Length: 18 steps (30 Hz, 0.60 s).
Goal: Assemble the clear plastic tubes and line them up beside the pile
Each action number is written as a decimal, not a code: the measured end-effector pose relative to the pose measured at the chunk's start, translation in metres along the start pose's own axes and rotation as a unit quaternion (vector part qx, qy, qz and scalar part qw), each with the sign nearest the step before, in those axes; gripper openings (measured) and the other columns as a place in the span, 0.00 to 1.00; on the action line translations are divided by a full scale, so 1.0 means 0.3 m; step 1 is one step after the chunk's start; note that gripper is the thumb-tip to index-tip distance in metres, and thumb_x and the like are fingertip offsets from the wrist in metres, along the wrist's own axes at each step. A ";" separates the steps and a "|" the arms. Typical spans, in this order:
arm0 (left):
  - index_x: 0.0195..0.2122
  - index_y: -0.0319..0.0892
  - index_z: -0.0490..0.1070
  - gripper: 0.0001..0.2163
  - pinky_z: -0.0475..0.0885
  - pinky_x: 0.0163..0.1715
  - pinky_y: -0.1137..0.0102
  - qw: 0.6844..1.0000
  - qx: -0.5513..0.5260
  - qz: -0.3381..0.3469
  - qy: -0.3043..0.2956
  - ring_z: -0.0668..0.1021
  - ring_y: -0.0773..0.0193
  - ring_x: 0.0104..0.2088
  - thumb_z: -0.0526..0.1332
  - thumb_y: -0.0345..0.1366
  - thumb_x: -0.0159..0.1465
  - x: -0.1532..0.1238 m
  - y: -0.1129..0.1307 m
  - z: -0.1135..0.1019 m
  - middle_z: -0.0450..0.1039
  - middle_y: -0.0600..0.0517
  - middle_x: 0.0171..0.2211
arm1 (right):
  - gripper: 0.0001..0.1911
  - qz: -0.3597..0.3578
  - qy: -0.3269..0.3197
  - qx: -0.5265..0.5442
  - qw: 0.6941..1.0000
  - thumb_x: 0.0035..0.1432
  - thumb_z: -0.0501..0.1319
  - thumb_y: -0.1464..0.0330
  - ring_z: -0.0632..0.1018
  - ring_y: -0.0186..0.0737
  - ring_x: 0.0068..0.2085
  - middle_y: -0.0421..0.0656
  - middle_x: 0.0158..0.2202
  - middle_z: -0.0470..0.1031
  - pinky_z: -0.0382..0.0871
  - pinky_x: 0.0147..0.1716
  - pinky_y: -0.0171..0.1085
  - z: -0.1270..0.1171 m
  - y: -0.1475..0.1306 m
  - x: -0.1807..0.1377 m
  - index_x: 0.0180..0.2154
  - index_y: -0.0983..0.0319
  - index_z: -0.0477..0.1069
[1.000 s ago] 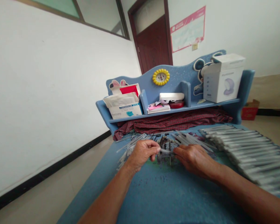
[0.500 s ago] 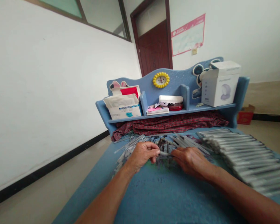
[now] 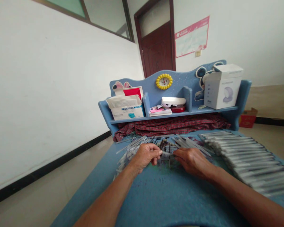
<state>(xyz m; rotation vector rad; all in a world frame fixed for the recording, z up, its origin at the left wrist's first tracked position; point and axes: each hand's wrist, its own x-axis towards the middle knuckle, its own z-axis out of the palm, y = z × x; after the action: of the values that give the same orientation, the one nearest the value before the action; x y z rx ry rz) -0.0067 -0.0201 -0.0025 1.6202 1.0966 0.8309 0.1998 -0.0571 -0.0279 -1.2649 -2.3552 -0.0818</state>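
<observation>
Between my two hands, over the blue desk (image 3: 156,198), runs a thin translucent pen barrel (image 3: 167,153). My left hand (image 3: 145,156) pinches its left end between thumb and forefinger. At the other end, the fingers of my right hand (image 3: 191,160) are closed round it, and the fingertips are partly hidden. Beyond my hands lie small dark pen parts (image 3: 165,143), loosely scattered. Clear pen tubes (image 3: 132,145) are strewn by my left hand, and more clear tubes (image 3: 188,142) fan out behind my right hand.
A thick stack of pens (image 3: 248,160) covers the desk's right side. Along the back, a blue shelf (image 3: 153,119) holds a mask box (image 3: 127,112), a red round tin (image 3: 178,108) and a white box (image 3: 223,88). Red checked cloth (image 3: 170,124) lies under the shelf.
The view has shifted slightly. Both hands stay in nearly the same place with the pen barrel between them, and no hold has visibly changed.
</observation>
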 end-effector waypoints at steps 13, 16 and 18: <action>0.28 0.36 0.70 0.12 0.63 0.16 0.77 0.999 -0.051 0.002 0.000 0.69 0.73 0.14 0.65 0.40 0.48 -0.001 -0.003 0.011 0.71 0.54 0.19 | 0.10 0.000 0.005 0.056 0.998 0.61 0.49 0.71 0.72 0.34 0.29 0.42 0.29 0.73 0.56 0.29 0.33 0.011 0.015 0.003 0.33 0.61 0.68; 0.23 0.36 0.69 0.14 0.60 0.14 0.77 1.000 -0.029 0.000 0.011 0.68 0.73 0.13 0.62 0.45 0.52 -0.005 0.003 0.012 0.69 0.55 0.17 | 0.10 0.000 0.011 0.058 0.998 0.61 0.50 0.71 0.72 0.34 0.30 0.42 0.30 0.74 0.57 0.29 0.33 0.013 0.015 0.002 0.34 0.61 0.69; 0.20 0.37 0.67 0.15 0.58 0.13 0.78 1.000 -0.014 0.002 0.023 0.67 0.74 0.11 0.61 0.45 0.53 -0.007 0.004 0.011 0.67 0.56 0.14 | 0.10 0.001 0.010 0.057 0.998 0.61 0.50 0.70 0.72 0.34 0.31 0.42 0.30 0.73 0.57 0.30 0.33 0.015 0.016 0.001 0.34 0.61 0.69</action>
<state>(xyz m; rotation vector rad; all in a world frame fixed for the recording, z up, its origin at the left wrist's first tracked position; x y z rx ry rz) -0.0043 -0.0233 -0.0024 1.5873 1.1099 0.8853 0.2018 -0.0530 -0.0325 -1.2054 -2.3069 0.0409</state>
